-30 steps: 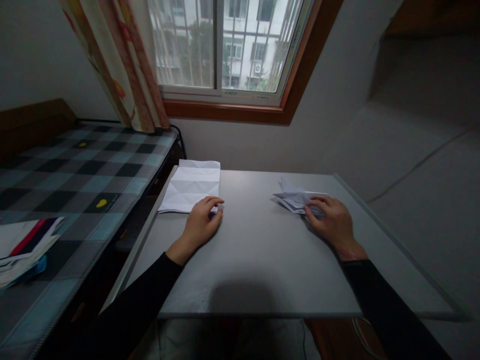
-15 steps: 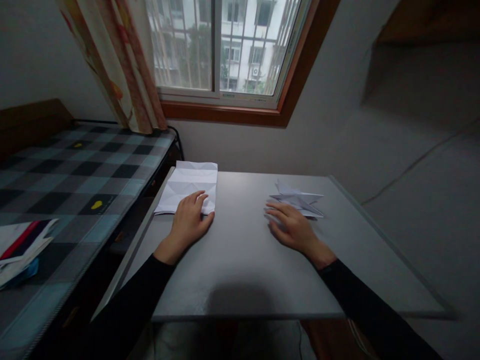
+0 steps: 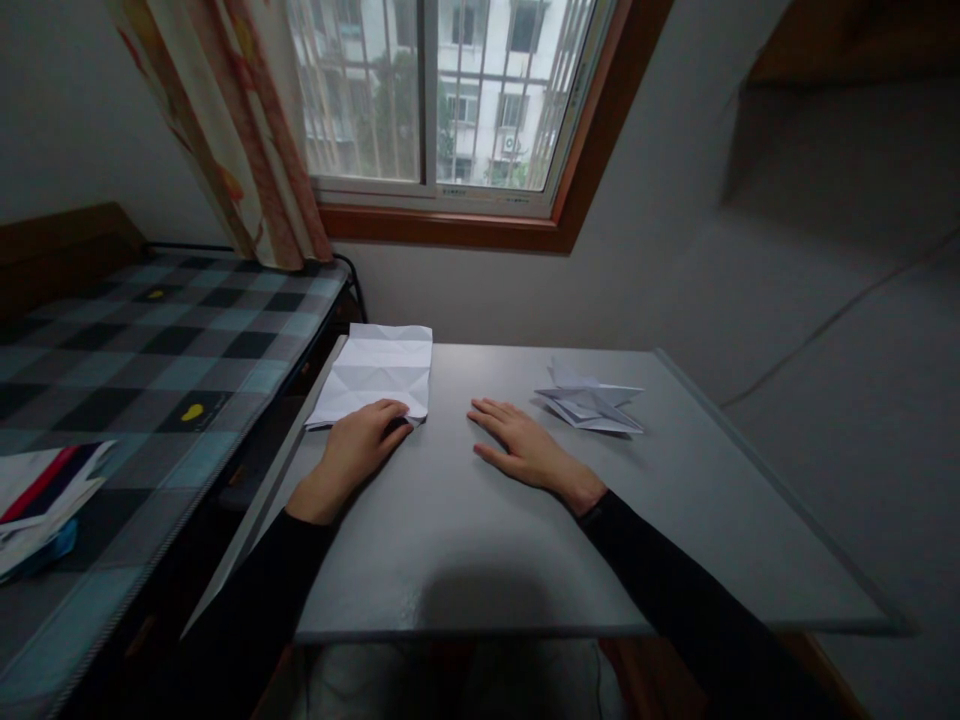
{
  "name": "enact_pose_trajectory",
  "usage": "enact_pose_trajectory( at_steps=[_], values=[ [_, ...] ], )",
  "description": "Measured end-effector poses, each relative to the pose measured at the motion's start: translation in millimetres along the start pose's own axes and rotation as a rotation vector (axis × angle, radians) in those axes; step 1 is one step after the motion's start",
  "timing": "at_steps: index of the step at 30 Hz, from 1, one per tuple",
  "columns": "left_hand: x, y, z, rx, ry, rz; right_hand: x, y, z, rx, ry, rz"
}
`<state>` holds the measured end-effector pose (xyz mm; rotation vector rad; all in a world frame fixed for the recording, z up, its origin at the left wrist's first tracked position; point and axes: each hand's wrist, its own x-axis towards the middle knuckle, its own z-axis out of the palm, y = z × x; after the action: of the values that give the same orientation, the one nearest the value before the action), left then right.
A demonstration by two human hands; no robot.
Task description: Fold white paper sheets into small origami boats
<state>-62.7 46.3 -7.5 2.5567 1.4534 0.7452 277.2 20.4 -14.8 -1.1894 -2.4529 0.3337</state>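
Creased paper at table's far left, near edge at the left hand; its near right part sits between thumb and fingertips, edge slightly lifted, looks pinched there. Bulk of the paper lies beyond the grip, flat. Right hand released, fingers extended, low over table between paper and folded pieces, touching neither; whether palm rests on table, cannot tell. Folded pieces lie bunched beyond and right of right hand. Bed left of table, window behind, curtain at its left.
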Motion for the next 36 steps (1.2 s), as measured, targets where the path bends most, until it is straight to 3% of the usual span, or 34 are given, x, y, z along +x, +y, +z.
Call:
enact_pose_trajectory(
  at_steps=[8,15,25,36],
  values=[
    [-3,-10,-12.0,-0.087,-0.012,0.057,-5,3,-4,0.003,-0.006,0.001],
    [-6,-4,-22.8,-0.137,-0.049,0.073,-4,3,-6,0.001,-0.013,-0.001],
    [-6,-4,-20.0,-0.165,0.011,0.018,-5,3,-5,0.002,-0.007,-0.004],
    [-6,3,-20.7,-0.137,-0.023,-0.008,-5,4,-4,-0.001,0.002,-0.011]
  ],
)
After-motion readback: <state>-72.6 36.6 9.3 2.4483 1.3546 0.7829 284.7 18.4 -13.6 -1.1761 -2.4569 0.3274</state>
